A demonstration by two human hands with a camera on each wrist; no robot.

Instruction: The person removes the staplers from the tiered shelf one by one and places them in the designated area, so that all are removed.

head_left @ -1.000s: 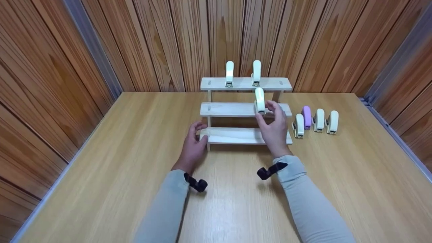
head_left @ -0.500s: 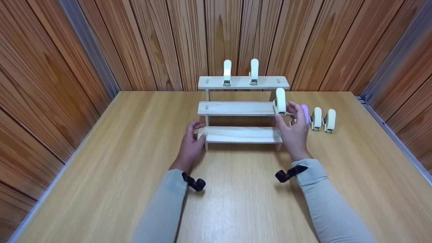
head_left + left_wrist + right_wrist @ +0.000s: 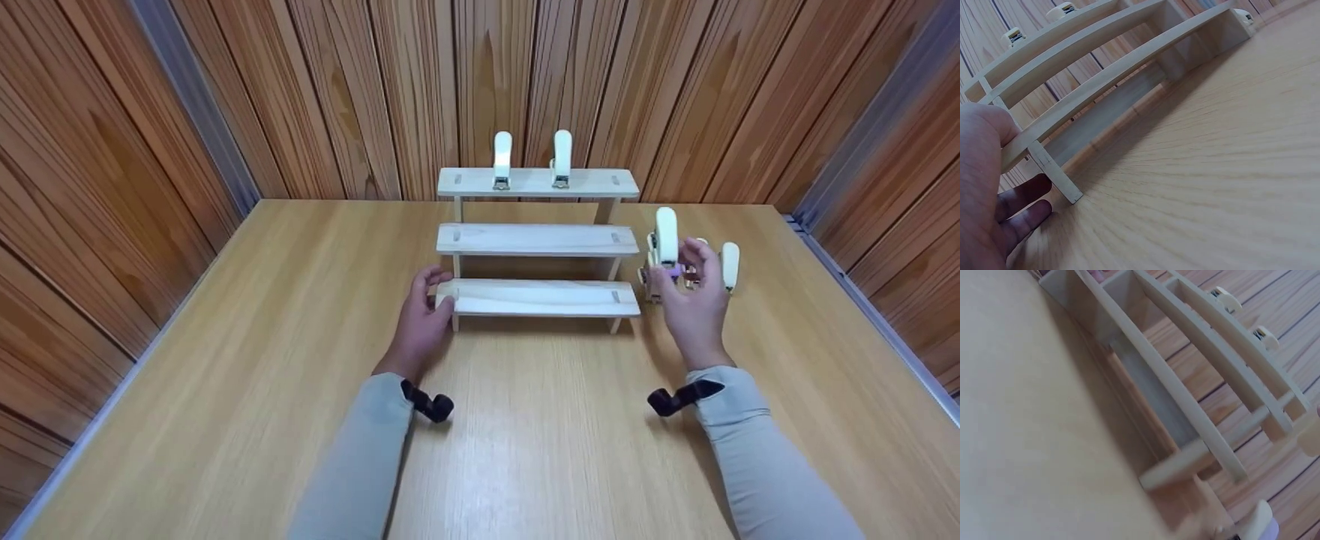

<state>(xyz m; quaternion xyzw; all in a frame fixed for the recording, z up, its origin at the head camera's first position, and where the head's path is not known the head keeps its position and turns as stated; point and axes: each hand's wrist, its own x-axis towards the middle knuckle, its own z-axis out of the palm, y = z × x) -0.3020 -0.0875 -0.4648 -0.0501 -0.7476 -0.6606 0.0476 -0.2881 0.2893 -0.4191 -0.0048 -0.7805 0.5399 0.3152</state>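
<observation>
My right hand [image 3: 697,319] holds a cream stapler [image 3: 666,236] upright, pinched between thumb and fingers, off the right end of a three-tier wooden display shelf [image 3: 536,238]. Behind and below it stand a purple stapler [image 3: 677,271] and several cream staplers, partly hidden by the hand; the rightmost cream stapler [image 3: 730,264] shows more fully. My left hand [image 3: 417,330] grips the left end of the bottom tier. In the left wrist view its thumb lies over the board [image 3: 1123,67] and its fingers [image 3: 1024,197] sit beside the leg.
Two cream staplers stand on the top tier, a left one [image 3: 502,159] and a right one [image 3: 562,157]. Wood-plank walls [image 3: 405,90] close off the back and sides of the wooden table [image 3: 525,450].
My right hand has carried the cream stapler from in front of the middle tier rightward, over to the standing staplers. The left hand has stayed at the shelf's left end.
</observation>
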